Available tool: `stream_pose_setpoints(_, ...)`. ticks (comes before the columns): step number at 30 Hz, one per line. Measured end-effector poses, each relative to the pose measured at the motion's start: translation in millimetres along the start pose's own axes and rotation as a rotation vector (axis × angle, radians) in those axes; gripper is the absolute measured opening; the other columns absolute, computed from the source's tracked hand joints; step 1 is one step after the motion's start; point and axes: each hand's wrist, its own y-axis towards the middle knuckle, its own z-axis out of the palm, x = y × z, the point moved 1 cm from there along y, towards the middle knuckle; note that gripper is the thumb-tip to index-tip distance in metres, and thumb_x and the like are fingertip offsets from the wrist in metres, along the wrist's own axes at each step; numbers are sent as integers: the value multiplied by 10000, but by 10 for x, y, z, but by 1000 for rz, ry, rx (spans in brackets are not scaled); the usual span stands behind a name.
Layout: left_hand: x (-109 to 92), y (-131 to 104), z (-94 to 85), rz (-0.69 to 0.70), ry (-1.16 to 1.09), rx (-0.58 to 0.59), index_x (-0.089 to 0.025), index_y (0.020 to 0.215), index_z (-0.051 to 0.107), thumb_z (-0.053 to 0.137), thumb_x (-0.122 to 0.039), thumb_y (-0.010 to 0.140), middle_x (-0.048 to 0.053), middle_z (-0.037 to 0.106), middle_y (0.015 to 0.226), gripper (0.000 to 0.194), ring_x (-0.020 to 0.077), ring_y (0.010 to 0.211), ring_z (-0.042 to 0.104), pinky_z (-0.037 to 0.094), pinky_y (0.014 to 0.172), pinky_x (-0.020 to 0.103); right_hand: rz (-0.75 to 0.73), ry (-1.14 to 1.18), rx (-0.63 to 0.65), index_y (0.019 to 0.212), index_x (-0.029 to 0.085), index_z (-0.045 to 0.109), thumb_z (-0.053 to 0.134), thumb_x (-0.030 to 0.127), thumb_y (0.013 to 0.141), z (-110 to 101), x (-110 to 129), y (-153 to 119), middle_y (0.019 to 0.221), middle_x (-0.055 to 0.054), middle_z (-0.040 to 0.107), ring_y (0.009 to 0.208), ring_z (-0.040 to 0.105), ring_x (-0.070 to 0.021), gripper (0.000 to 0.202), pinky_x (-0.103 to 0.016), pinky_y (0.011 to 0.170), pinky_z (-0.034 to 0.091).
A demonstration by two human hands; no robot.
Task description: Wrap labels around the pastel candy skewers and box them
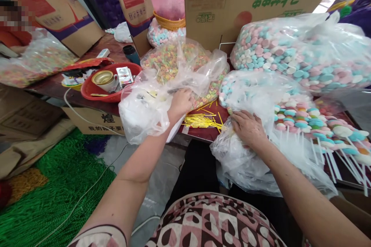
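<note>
Left hand, fingers curled, at the near side of the bag of ring-shaped sweets on the counter; whether its grip holds anything cannot be told. Right hand, palm down, fingers slightly parted, on a crumpled clear bag; its hold is likewise unclear. Thin plastic is best handled lightly, clear of the yellow ties near the front edge. Open room is narrow, with marshmallow skewers rightward.

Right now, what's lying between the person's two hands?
In the head view, a pile of yellow strips lies on the dark red table between the left hand and right hand, with loose ones scattered around it.
</note>
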Motion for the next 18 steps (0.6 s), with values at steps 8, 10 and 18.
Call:
stream_pose_setpoints(8,-221,-1174,244,168,-173,-3,-188,1189,660,463,-236,955,91,651,1304,310,229,1281,546,404,1140,445,-7,45,-62,1167,217,687,411,268,967,90,-48,-54,1283,-88,688,1265,541,-307,345,-539,1058,341)
stream_pose_setpoints(10,-186,-1299,344,136,-159,17,-191,1181,664,482,-239,946,94,641,1318,301,241,1289,538,408,1138,472,3,44,-62,1150,223,684,412,264,963,82,-41,-53,1274,-79,693,1263,542,-307,332,-550,1066,319)
stream_pose_setpoints(18,-152,-923,647,201,-102,28,-176,1112,703,548,-160,890,102,659,1276,271,252,1214,586,444,1098,463,-299,236,14,1070,220,716,471,220,948,-208,458,-22,1186,-71,734,1167,624,-256,274,-481,1122,296)
